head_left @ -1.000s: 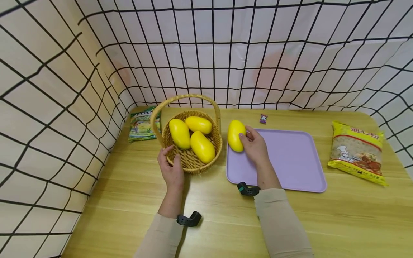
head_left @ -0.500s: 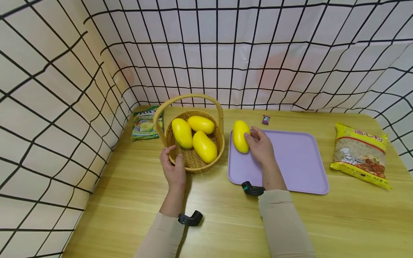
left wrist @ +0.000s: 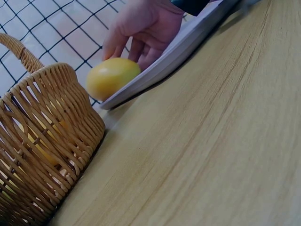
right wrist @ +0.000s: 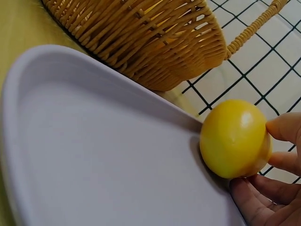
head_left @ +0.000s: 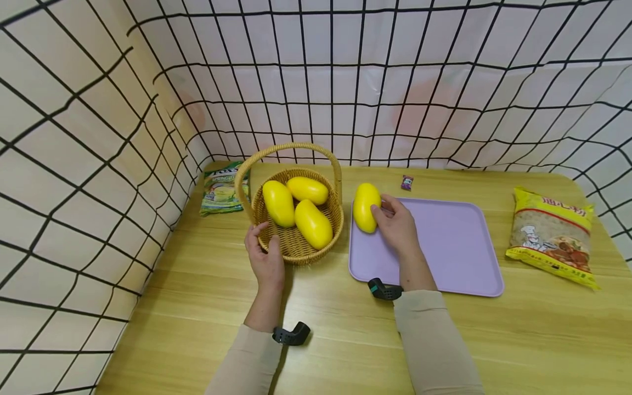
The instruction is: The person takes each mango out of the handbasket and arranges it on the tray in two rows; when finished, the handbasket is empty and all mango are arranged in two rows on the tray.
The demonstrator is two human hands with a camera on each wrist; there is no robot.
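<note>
In the head view my right hand [head_left: 398, 226] holds a yellow mango [head_left: 366, 208] by its right side, thumb and fingertips against the skin. The mango sits at the left end of a lilac tray [head_left: 449, 247]; the right wrist view shows the mango [right wrist: 235, 139] low over the tray's corner. My left hand [head_left: 266, 263] rests at the front left rim of a wicker basket [head_left: 291, 253], thumb and fingers spread apart. Inside the basket lie three more mangoes, one of them the front mango [head_left: 313, 225]. My left hand is out of the left wrist view.
A green snack packet [head_left: 222, 192] lies behind the basket's left side. A small purple wrapped sweet [head_left: 407, 182] is behind the tray. On the right lies a yellow printed bag [head_left: 552, 237]. A white sheet with a black grid [head_left: 365, 88] rises behind the wooden table [head_left: 345, 340].
Over the last second the whole view shifts slightly. My right hand keeps its hold on the mango at the tray's left end, and my left hand stays at the basket rim.
</note>
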